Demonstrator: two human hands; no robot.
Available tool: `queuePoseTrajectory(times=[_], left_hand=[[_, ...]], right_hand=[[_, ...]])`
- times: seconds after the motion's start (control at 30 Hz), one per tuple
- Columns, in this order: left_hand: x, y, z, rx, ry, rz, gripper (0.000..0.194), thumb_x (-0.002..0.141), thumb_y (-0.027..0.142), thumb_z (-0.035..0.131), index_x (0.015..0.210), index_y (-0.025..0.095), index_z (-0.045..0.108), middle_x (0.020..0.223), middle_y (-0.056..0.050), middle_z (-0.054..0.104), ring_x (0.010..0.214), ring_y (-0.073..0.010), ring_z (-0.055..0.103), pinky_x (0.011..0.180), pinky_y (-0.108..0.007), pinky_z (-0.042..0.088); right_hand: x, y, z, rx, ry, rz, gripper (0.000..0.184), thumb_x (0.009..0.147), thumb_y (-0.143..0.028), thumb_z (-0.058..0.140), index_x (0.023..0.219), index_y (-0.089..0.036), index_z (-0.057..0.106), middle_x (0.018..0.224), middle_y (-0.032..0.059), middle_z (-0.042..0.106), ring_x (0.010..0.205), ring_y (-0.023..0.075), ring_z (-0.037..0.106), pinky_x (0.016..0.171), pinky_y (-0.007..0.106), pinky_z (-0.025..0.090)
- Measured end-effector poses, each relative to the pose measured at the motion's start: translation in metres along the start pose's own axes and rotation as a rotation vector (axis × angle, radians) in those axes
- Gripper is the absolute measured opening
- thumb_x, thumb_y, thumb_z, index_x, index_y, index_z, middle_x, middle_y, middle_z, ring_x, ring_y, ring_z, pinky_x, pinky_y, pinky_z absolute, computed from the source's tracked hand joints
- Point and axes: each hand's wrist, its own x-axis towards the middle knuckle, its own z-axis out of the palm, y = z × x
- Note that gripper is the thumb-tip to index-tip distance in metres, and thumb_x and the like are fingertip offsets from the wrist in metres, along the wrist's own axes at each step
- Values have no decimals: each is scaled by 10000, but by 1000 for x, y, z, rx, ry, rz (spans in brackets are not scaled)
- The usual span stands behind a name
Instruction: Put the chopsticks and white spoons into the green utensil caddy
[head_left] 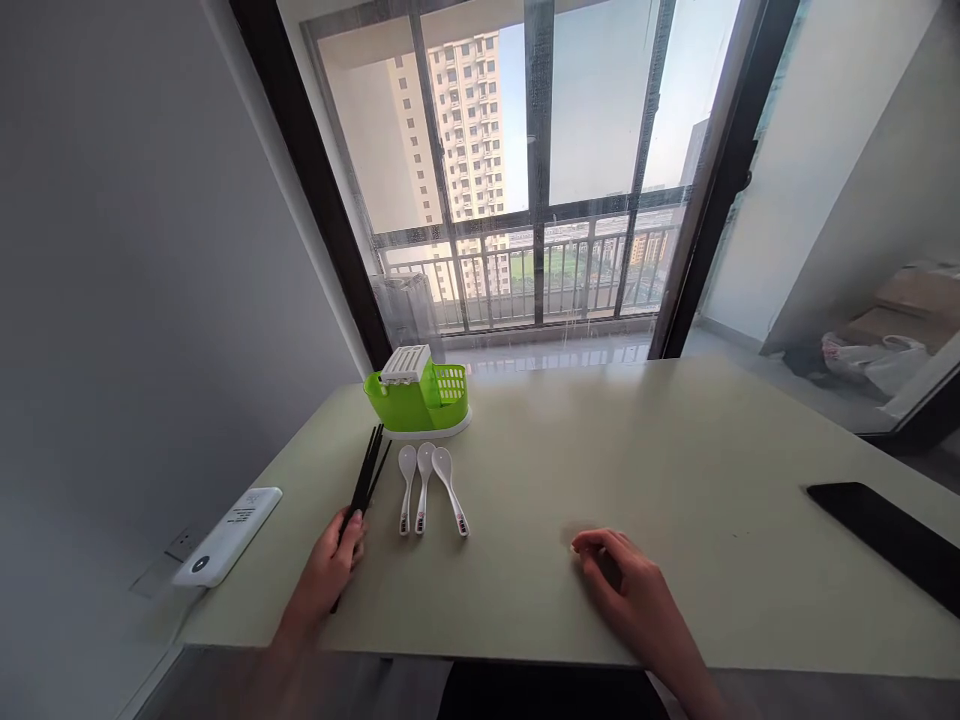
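Note:
My left hand [330,562] is closed round a bunch of black chopsticks [367,468] near the table's left front edge. Their far ends fan out a little toward the green holder, and one end pokes out below the hand. Just right of the bunch lie three white spoons, a left spoon [406,488], a middle spoon [423,487] and a right spoon [451,490], bowls pointing away from me. Resting on the tabletop further right, my right hand [628,592] has loosely curled fingers, with a gap between thumb and forefinger and nothing visible in it.
Behind the spoons stands a green utensil holder [401,405] with a white slatted piece on top. A white power device with a cable [232,535] lies on the left side of the pale table [570,440]. A black flat object [885,540] lies at the right.

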Motion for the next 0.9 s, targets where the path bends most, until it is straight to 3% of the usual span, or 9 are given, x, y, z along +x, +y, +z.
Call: queuePoseTrajectory(times=[0.13,0.23,0.33,0.4,0.47,0.63,0.9], left_hand=[[-29,17,28,-207,-219,-41,689,833,708,533,1290,193,560,678,46,465,486,-102,380,443,-220,317],[-41,28,59,-201,-313,0,735,836,713,536,1336,174,539,679,48,461,500,-101,400,472,-224,350],[-47,42,90,-18,-307,190,566,968,576,417,1365,193,544,800,-38,632,693,-186,606,665,-298,509],[-50,55,108,166,-268,336,454,1015,432,369,1371,219,553,1058,-107,708,971,-249,672,870,-357,525],[-52,67,124,359,-237,395,426,1025,327,348,1397,237,534,1266,-126,676,1105,-280,671,909,-370,520],[-52,87,150,734,-254,461,505,1007,169,329,1500,157,437,1243,-183,667,930,-278,735,743,-346,548],[-49,99,174,940,-246,436,636,863,29,512,1489,130,465,1133,-208,678,886,-301,739,708,-359,560]], right_hand=[[-1,1,0,2,-10,13,184,944,-346,501,973,-255,658,1010,48,703,924,204,656,825,316,513],[-1,2,1,-4,-16,13,196,954,-353,487,981,-251,652,1015,57,703,925,210,658,844,332,512],[-1,2,1,-10,-21,3,208,959,-365,482,987,-248,652,1012,62,702,932,217,657,845,340,509],[-1,2,1,-10,-21,8,211,961,-371,482,982,-250,654,1012,58,702,931,214,655,832,332,507],[-1,1,1,-9,-23,16,208,960,-372,483,974,-253,653,1012,51,700,932,208,653,836,328,503],[-1,1,0,-9,-34,27,207,957,-391,493,975,-260,652,1005,37,699,936,207,649,839,323,499],[-1,1,-1,-5,-24,15,215,946,-391,499,968,-255,664,991,44,707,927,214,652,835,327,500]])
